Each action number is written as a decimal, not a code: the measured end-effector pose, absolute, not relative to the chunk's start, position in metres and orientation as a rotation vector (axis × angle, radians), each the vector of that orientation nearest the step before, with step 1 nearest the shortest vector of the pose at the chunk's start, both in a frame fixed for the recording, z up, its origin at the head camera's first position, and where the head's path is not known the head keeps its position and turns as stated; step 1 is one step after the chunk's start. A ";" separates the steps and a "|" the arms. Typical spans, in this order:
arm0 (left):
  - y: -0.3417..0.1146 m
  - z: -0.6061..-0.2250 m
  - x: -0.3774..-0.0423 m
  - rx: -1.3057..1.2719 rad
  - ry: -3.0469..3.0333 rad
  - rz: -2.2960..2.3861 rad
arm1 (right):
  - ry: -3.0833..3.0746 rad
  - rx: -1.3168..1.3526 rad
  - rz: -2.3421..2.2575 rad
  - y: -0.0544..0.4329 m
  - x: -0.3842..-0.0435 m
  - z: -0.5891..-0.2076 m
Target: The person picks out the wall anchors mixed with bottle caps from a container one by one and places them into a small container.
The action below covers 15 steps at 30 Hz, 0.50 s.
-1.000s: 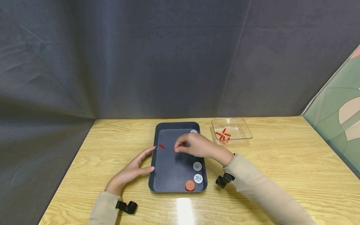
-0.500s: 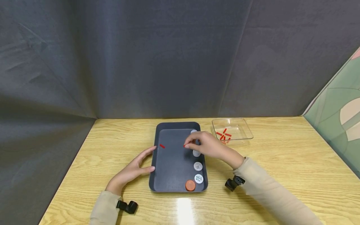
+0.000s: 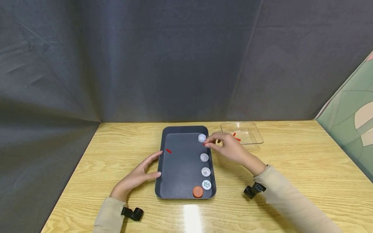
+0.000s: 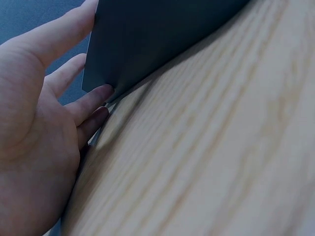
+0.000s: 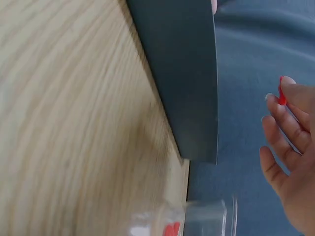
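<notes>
My right hand [image 3: 230, 149] pinches a small red stick [image 5: 282, 92] between thumb and forefinger, above the right rim of a dark tray [image 3: 180, 174]. In the right wrist view the stick stands clear of the tray's side. My left hand [image 3: 137, 176] touches the tray's left rim with its thumb and fingers spread, and its wrist view shows fingertips against the tray wall. A second red stick [image 3: 169, 151] lies inside the tray near that hand. Along the right side sit several round pale caps, among them a white cap [image 3: 202, 138] just left of my right fingertips.
An orange cap [image 3: 197, 192] and a white cap with a green pattern [image 3: 206, 184] sit at the tray's near right corner. Behind my right hand stands a clear plastic box [image 3: 254, 137] with more red sticks [image 3: 238, 139], partly hidden. A grey cloth wall [image 3: 175, 64] rises behind the table.
My right hand has moved right and slightly away, from above the tray's middle to its right rim, still pinching the red stick. The left hand stays in place on the tray.
</notes>
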<state>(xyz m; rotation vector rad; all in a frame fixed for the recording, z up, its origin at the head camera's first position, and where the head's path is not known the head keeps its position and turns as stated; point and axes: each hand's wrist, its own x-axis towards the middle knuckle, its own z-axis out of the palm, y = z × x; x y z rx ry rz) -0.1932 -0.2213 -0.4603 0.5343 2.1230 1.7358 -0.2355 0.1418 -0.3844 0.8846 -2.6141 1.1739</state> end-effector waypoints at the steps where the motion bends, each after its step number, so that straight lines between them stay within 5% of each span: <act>1: -0.221 -0.460 -0.193 0.533 2.123 1.736 | -2.608 0.883 1.174 0.144 -0.236 -0.384; 15: -0.222 -0.461 -0.194 0.531 2.114 1.737 | -2.584 0.805 1.132 0.176 -0.237 -0.383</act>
